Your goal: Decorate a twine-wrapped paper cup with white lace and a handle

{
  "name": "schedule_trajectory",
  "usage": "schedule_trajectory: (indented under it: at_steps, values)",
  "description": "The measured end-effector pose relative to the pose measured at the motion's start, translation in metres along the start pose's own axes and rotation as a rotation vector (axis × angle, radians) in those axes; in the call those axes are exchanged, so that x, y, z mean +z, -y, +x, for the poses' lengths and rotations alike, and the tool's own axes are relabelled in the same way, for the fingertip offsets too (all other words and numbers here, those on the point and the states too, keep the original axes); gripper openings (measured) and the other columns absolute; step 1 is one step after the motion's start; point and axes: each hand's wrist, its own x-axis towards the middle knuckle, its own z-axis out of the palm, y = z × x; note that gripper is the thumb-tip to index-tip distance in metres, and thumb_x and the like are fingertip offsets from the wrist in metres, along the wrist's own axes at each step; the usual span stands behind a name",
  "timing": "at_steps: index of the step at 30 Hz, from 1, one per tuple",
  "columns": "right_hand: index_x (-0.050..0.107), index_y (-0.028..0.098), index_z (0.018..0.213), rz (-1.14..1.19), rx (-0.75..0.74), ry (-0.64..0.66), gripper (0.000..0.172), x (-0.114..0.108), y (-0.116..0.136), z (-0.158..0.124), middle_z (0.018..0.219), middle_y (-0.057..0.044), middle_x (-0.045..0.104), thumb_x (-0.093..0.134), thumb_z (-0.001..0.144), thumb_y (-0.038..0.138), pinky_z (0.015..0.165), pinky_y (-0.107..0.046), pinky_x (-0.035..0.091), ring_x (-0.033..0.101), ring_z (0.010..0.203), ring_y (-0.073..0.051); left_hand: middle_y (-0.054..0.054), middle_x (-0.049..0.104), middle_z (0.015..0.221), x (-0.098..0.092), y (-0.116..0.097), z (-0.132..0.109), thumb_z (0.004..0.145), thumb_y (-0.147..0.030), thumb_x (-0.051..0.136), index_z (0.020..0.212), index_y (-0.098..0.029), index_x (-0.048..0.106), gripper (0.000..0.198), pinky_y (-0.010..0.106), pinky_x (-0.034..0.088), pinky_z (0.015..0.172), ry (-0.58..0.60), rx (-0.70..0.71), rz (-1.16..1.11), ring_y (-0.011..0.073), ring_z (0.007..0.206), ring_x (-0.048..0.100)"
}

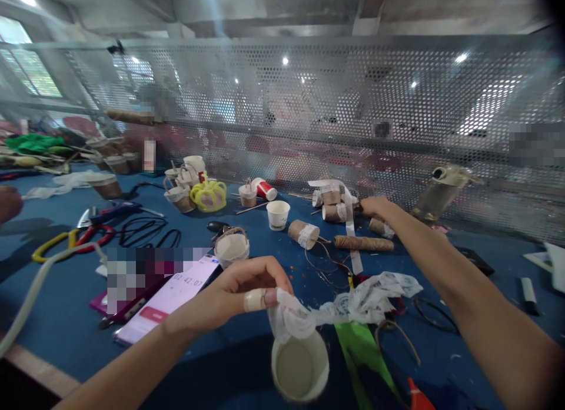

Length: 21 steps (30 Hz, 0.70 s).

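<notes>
My left hand (253, 286), a bandage round its thumb, is closed on white lace ribbon (293, 319). The ribbon touches the rim of a white paper cup (300, 369), whose open mouth faces me, and trails off to the right in a crumpled heap. Stretched far forward, my right hand (374, 207) is at a group of twine-wrapped cups (334, 213) near the perforated screen. Its fingertips are mostly hidden, so I cannot tell whether they grip anything. Nearby lie a roll of brown twine (364, 243) and a wrapped cup with a lace band (304, 234).
A plain paper cup (278, 215) and a small handled basket (231, 247) stand mid-table. Left are a phone (170, 295), scissors (73, 242) and black cable (148, 230). A plastic bottle (444, 192) leans by the perforated screen (282, 104). Another person's hand (9, 204) shows far left.
</notes>
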Motion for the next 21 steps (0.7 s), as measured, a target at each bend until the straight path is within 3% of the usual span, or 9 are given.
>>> schedule_trajectory:
  at_steps: [6, 8, 11, 14, 15, 17, 21]
  values:
    - [0.062, 0.019, 0.127, 0.204, -0.048, -0.236, 0.030, -0.035, 0.002, -0.048, 0.130, -0.010, 0.063, 0.062, 0.100, 0.033, 0.091, -0.045, 0.058, 0.066, 0.109, -0.024, 0.006, 0.071, 0.092, 0.004, -0.002, 0.000, 0.093, -0.037, 0.072, 0.090, -0.015, 0.066, 0.023, 0.027, 0.048, 0.075, -0.026, -0.025, 0.031, 0.0178, 0.084, 0.064]
    - [0.065, 0.018, 0.123, 0.299, -0.123, -0.309, 0.028, -0.043, 0.011, -0.081, 0.128, -0.009, 0.066, 0.061, 0.100, 0.033, 0.093, -0.045, 0.057, 0.067, 0.109, -0.025, 0.006, 0.070, 0.091, 0.006, -0.002, -0.001, 0.092, -0.038, 0.074, 0.090, -0.015, 0.066, 0.024, 0.026, 0.048, 0.074, -0.029, -0.039, 0.039, 0.0173, 0.083, 0.064]
    - [0.069, 0.021, 0.120, 0.431, -0.280, -0.352, 0.028, -0.045, 0.035, -0.152, 0.123, -0.005, 0.073, 0.048, 0.106, 0.031, 0.104, -0.031, 0.051, 0.068, 0.114, -0.021, 0.005, 0.069, 0.091, 0.009, -0.003, -0.001, 0.091, -0.035, 0.075, 0.092, -0.015, 0.067, 0.022, 0.024, 0.048, 0.073, -0.020, -0.053, 0.040, 0.0155, 0.081, 0.063]
    - [0.068, 0.028, 0.125, 0.670, -0.531, -0.306, 0.032, -0.040, 0.065, -0.236, 0.132, -0.002, 0.070, 0.054, 0.101, 0.046, 0.104, -0.034, 0.054, 0.066, 0.122, -0.024, 0.001, 0.068, 0.089, 0.014, -0.003, -0.001, 0.093, -0.025, 0.074, 0.097, -0.016, 0.065, 0.013, 0.019, 0.048, 0.071, -0.004, -0.048, -0.007, 0.0117, 0.078, 0.063]
    - [0.063, 0.031, 0.133, 0.776, -0.636, -0.238, 0.038, -0.038, 0.075, -0.262, 0.140, -0.002, 0.065, 0.058, 0.099, 0.048, 0.109, -0.040, 0.051, 0.060, 0.131, -0.027, 0.000, 0.067, 0.088, 0.016, -0.003, -0.001, 0.094, -0.021, 0.072, 0.098, -0.017, 0.063, 0.011, 0.018, 0.048, 0.071, 0.000, -0.037, -0.040, 0.0109, 0.078, 0.064]
    - [0.049, 0.036, 0.147, 0.919, -0.707, -0.114, 0.054, -0.035, 0.093, -0.304, 0.151, -0.003, 0.056, 0.061, 0.096, 0.049, 0.112, -0.044, 0.049, 0.055, 0.137, -0.028, -0.001, 0.067, 0.090, 0.020, -0.001, -0.002, 0.095, -0.015, 0.069, 0.100, -0.019, 0.059, 0.012, 0.018, 0.050, 0.071, 0.008, 0.000, -0.111, 0.0106, 0.077, 0.067]
    - [0.038, 0.037, 0.153, 1.089, -0.711, -0.028, 0.070, -0.024, 0.115, -0.338, 0.159, -0.005, 0.047, 0.070, 0.091, 0.043, 0.115, -0.049, 0.045, 0.049, 0.142, -0.030, 0.002, 0.065, 0.091, 0.027, 0.000, -0.006, 0.096, -0.015, 0.066, 0.097, -0.018, 0.061, 0.007, 0.024, 0.055, 0.072, 0.127, 0.088, -0.142, 0.0139, 0.077, 0.070]
